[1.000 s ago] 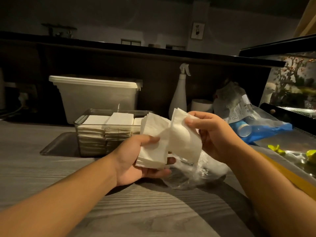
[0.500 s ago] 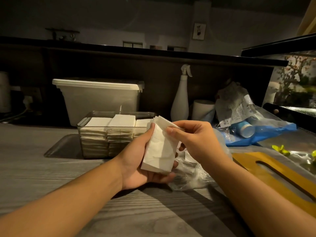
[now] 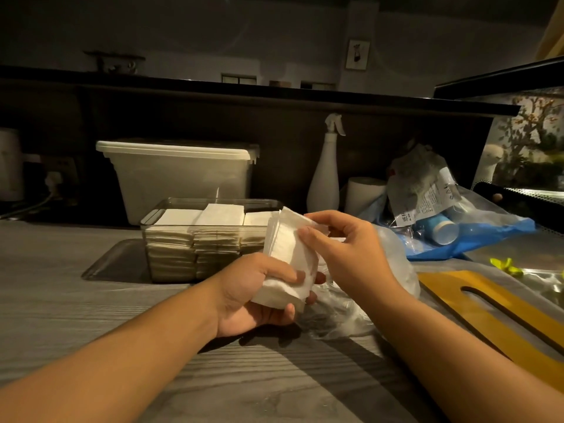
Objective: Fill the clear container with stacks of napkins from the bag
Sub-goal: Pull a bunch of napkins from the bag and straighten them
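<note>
Just right of the napkin-filled clear container [image 3: 213, 206], the left hand [image 3: 253, 294] grips a napkin stack [image 3: 287, 264] — the right hand [image 3: 345, 248] pinching its top edge — above the crumpled bag [image 3: 338, 312].

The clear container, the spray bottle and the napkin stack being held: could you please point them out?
clear container [image 3: 171, 257]: head view, front wall.
spray bottle [image 3: 323, 190]: head view, white body.
napkin stack [image 3: 290, 254]: head view, front face.
</note>
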The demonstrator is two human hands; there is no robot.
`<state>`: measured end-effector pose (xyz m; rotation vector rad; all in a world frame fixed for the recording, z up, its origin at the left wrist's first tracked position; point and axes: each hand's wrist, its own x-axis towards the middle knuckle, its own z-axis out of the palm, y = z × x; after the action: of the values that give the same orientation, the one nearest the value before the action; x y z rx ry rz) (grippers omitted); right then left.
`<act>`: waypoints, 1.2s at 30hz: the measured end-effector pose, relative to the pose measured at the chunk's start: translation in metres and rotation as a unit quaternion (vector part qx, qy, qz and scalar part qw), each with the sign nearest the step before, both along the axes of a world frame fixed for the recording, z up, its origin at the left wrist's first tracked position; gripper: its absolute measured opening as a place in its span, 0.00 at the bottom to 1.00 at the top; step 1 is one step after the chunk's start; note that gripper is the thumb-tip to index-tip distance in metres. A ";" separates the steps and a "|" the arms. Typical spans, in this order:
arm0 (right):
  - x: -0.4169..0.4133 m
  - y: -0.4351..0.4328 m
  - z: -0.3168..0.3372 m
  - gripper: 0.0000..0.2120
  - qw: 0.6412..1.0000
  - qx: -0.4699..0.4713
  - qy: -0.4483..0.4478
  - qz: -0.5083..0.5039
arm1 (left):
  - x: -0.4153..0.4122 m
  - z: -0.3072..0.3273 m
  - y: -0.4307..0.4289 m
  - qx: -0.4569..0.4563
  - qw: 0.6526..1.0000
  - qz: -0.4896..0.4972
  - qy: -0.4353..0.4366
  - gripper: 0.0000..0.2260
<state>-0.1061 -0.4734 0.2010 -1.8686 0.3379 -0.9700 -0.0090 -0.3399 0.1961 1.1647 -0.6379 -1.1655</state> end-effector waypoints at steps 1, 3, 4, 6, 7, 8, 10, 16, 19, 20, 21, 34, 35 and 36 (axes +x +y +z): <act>0.000 -0.002 0.001 0.10 1.000 -0.007 0.013 0.000 | 0.002 0.001 0.001 0.009 1.000 -0.013 -0.013 0.19; 0.000 -0.007 0.002 0.17 0.998 0.025 0.042 0.047 | 0.006 0.003 0.003 0.027 0.998 -0.043 -0.045 0.18; 0.000 -0.009 0.002 0.20 0.994 0.044 0.060 0.081 | 0.008 0.003 0.005 0.035 0.996 -0.056 -0.058 0.18; -0.001 -0.011 0.002 0.22 0.986 0.060 0.090 0.130 | 0.014 0.005 0.009 0.042 0.994 -0.075 -0.073 0.19; -0.001 -0.012 0.002 0.21 0.984 0.061 0.094 0.141 | 0.017 0.007 0.011 0.040 0.993 -0.085 -0.071 0.21; -0.001 -0.012 0.002 0.19 0.984 0.058 0.087 0.143 | 0.020 0.008 0.014 0.036 0.993 -0.089 -0.063 0.22; -0.002 -0.013 0.003 0.19 0.987 0.066 0.057 0.133 | 0.024 0.012 0.017 0.032 0.996 -0.063 -0.045 0.24; -0.005 -0.013 0.001 0.19 0.985 0.090 0.072 0.128 | 0.035 0.015 0.022 0.023 0.989 0.075 -0.125 0.15; -0.003 -0.010 -0.004 0.15 0.985 0.068 0.101 0.119 | 0.039 0.016 0.026 0.047 0.973 0.119 -0.192 0.13; -0.002 -0.008 -0.005 0.14 0.986 0.061 0.103 0.114 | 0.038 0.016 0.028 0.053 0.964 0.132 -0.223 0.12; -0.002 -0.005 -0.006 0.14 0.987 0.053 0.104 0.111 | 0.038 0.015 0.031 0.052 0.956 0.147 -0.249 0.13; 0.013 0.051 -0.024 0.30 0.970 0.036 0.174 0.169 | 0.016 -0.020 0.052 -0.010 0.915 0.244 -0.322 0.29; 0.015 0.052 -0.023 0.31 0.968 0.058 0.159 0.183 | 0.016 -0.020 0.050 -0.021 0.918 0.241 -0.316 0.31; 0.017 0.052 -0.023 0.33 0.968 0.083 0.142 0.190 | 0.016 -0.020 0.049 -0.027 0.921 0.239 -0.306 0.31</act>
<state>-0.0890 -0.4212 0.1782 -1.8289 0.2108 -0.4047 0.0069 -0.2908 0.1763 1.5424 -0.7846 -0.3523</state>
